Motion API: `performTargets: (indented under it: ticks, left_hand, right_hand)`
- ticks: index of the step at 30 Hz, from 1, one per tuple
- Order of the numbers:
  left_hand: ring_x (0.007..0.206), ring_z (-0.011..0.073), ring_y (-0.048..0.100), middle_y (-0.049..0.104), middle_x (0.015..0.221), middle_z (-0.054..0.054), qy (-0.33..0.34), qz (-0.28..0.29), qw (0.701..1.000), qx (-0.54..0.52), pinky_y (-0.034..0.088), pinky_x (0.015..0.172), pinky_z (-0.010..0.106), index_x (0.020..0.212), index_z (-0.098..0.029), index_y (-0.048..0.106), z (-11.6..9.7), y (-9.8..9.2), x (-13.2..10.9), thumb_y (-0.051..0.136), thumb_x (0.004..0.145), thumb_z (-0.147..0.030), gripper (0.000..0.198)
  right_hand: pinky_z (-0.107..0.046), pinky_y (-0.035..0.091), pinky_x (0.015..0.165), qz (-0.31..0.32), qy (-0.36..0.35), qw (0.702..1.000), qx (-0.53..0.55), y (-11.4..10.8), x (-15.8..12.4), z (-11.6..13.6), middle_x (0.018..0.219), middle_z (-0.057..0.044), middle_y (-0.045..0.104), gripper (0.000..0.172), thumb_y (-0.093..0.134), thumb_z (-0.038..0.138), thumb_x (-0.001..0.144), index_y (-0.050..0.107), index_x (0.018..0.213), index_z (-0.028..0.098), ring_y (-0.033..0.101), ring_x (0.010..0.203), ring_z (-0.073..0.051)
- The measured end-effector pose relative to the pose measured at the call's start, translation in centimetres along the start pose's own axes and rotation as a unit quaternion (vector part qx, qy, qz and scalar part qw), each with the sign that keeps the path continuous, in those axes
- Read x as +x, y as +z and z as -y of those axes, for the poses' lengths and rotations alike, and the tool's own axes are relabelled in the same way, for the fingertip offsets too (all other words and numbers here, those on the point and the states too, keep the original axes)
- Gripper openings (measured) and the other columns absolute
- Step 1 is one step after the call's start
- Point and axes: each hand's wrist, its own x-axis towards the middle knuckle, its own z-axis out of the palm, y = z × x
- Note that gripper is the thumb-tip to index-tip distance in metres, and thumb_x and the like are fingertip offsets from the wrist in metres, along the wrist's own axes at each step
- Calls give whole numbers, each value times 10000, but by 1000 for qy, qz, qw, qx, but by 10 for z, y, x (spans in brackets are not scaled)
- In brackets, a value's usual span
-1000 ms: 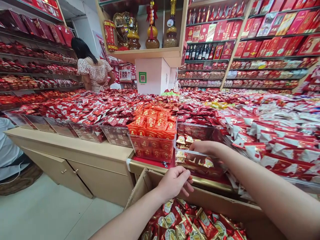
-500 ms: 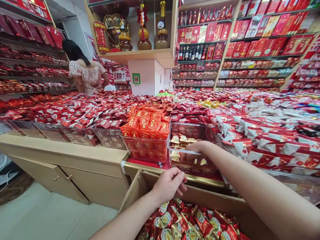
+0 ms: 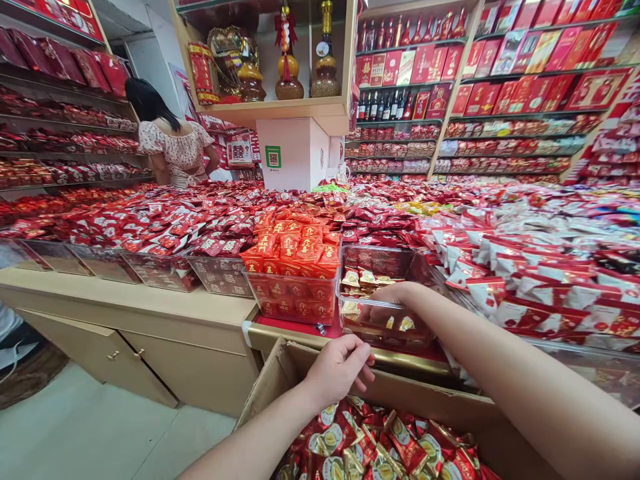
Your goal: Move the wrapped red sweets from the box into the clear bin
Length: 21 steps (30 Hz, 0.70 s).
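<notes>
My right hand (image 3: 393, 300) reaches down into a clear plastic bin (image 3: 395, 340) at the counter's front edge. Its fingers are partly hidden behind the bin's glossy wall, so I cannot see what they hold. Gold-and-red wrapped candies (image 3: 367, 277) lie in that bin, beside the hand. My left hand (image 3: 344, 363) hovers over the near side of a cardboard box (image 3: 400, 383), fingers loosely bent and apart, with nothing visible in them. Below it, the box holds many red and gold wrapped candies (image 3: 385, 447).
A bin of bright red packets (image 3: 293, 287) stands just left of the right hand's bin. White-and-red packets (image 3: 545, 287) pile up on the right. A display cabinet (image 3: 280, 110) with bottles hangs above the counter. A person (image 3: 175, 143) stands at the back left, turned away.
Almost nothing differs. Both hands stay in the same places, the right in the bin and the left over the box.
</notes>
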Motion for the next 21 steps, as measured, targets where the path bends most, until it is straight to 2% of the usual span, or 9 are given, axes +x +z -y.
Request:
performTargets:
  ticks: [7,14,18,21]
  left_hand:
    - [391,49,470,532,526,-11,8,0,1000,-3,383,383,153,682,-121,489,1,1,1,440,739,-417,305]
    - [393,54,470,537,532,-6,11,-1,1000,-2,386,388,163,680,-121,492,2,0,1,447,730,-431,317]
    - [386,55,471,539,524,-10,4,-3,1000,-4,370,386,162,675,-126,493,1,1,0,454,720,-449,329]
    - [383,56,470,541,518,-10,-1,-6,1000,-2,355,384,161,677,-128,494,1,1,0,454,719,-454,332]
  right_hand:
    - [-228,470,530,-37,-15,999,-15,0,4,-2,735,-8,604,237,586,230,643,576,875,182,570,609,-108]
    - [-225,471,515,-96,5,994,-54,5,4,-2,642,-19,611,182,582,284,659,603,773,144,561,556,-108]
    - [-238,469,556,-182,28,977,-104,1,2,4,631,-31,622,131,536,203,690,614,772,138,576,589,-127]
    - [-264,459,635,-269,46,949,-158,-2,-2,8,704,-72,636,117,546,118,652,619,742,110,585,720,-184]
